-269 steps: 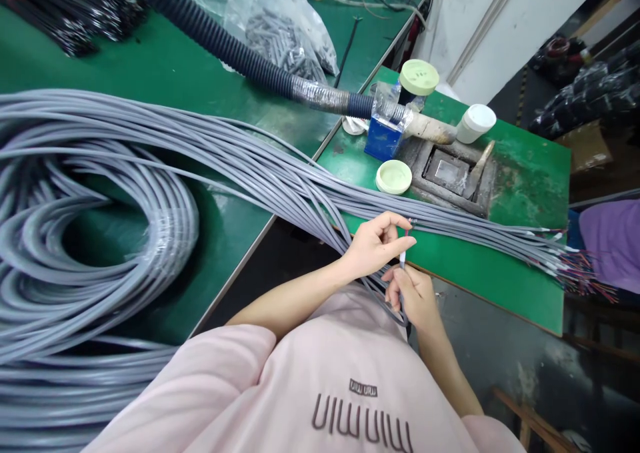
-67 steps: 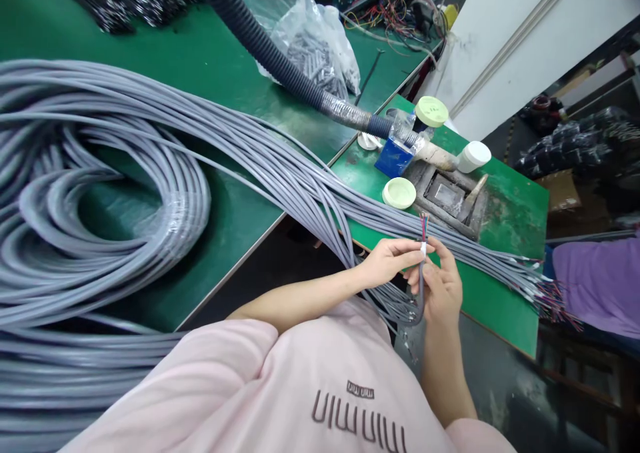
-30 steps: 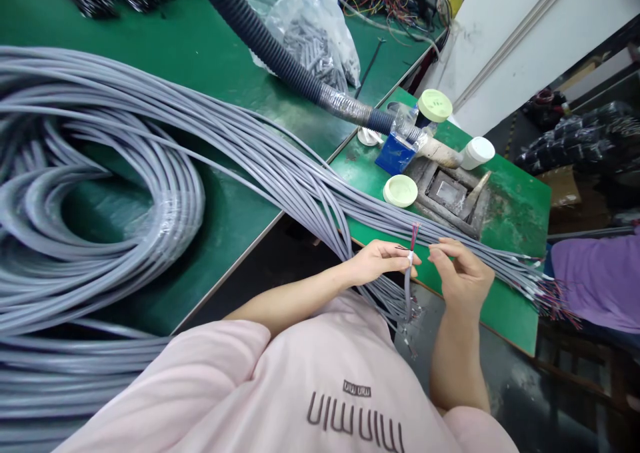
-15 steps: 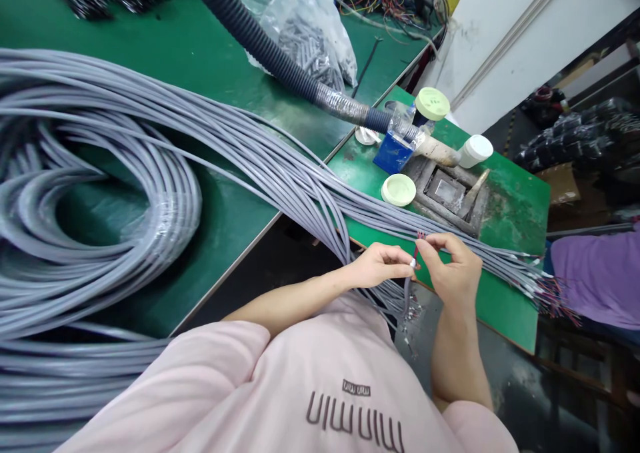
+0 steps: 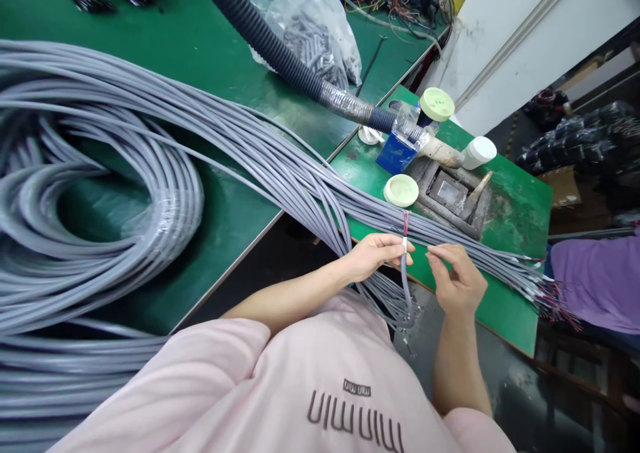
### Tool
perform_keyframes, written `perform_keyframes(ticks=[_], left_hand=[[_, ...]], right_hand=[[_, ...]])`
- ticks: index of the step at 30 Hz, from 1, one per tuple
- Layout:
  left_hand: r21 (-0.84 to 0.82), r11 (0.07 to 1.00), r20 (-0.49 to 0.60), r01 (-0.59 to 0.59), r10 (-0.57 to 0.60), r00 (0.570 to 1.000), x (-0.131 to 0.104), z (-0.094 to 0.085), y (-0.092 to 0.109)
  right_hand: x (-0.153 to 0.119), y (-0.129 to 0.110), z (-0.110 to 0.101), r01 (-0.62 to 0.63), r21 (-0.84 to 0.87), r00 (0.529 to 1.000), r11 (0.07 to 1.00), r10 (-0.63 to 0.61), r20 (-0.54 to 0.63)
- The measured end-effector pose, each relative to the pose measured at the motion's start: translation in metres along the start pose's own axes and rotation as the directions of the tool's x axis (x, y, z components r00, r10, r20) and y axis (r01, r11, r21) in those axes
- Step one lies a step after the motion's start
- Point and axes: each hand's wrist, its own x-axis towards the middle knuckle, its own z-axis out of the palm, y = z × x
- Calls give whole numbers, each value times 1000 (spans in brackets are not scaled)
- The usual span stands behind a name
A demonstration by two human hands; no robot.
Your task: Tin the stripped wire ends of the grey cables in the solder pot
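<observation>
Standing nearly upright over the near edge of the green table: one grey cable, with a white band and a tuft of thin coloured wires above. Left hand has it pinched about the band, thumb against fingers; gripped there, I judge, to steady the tip and leave the wires free. Right hand hovers just beside, apart from the cable, thumb and fingertips nearly meeting; whether anything small sits between them, I cannot tell. Lower down, the cable curves towards a cluster of cable ends. Behind runs a long grey bundle, probably laid straight so its stripped ends gather at one side. Beyond: a pale-green dish and a grimy block, a hose ending over it, perhaps for fumes. Hard to make out: wire count; what fills the block's recess. Cut off: the coil at left, another person's purple clothing at right.
</observation>
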Motion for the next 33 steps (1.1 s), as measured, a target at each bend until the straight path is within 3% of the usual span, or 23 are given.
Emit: perform_keyframes(ticks=[4,6,9,11,13,15,17,20,23,25,33], left_hand=[[-129,992,-10,-11,10,1000,0,4,7],[-152,988,9,-21,23,1000,-1,9,11],[-33,995,24,-95,95,995,-5,13,19],[204,955,26,-217,216,976,-8,13,26],[517,769,70,-375,399,914,-11,10,35],[748,442,195,-495,566,801,-12,4,43],[829,124,345,-545,653,674,-11,-3,47],[830,-139,456,-540,727,514,-6,-16,49],[835,-226,449,-503,807,383,1,-30,46],[844,-240,430,-481,837,338,5,-37,44],[860,-221,407,-459,840,358,8,-42,42]], right_hand=[[-8,3,1,242,-90,949,966,-217,227],[-8,2,4,316,-105,919,943,-276,282],[0,2,8,368,-78,910,927,-341,237],[12,5,7,355,-75,932,932,-346,105],[28,10,4,270,-94,958,958,-277,-72],[45,17,2,140,-110,968,984,-159,-192],[61,25,1,26,-126,969,992,-56,-239],[80,38,4,-50,-152,973,987,14,-232],[93,46,11,-69,-170,982,983,37,-184],[99,49,17,-65,-179,987,982,37,-155],[111,56,39,-17,-175,997,984,3,-77]])
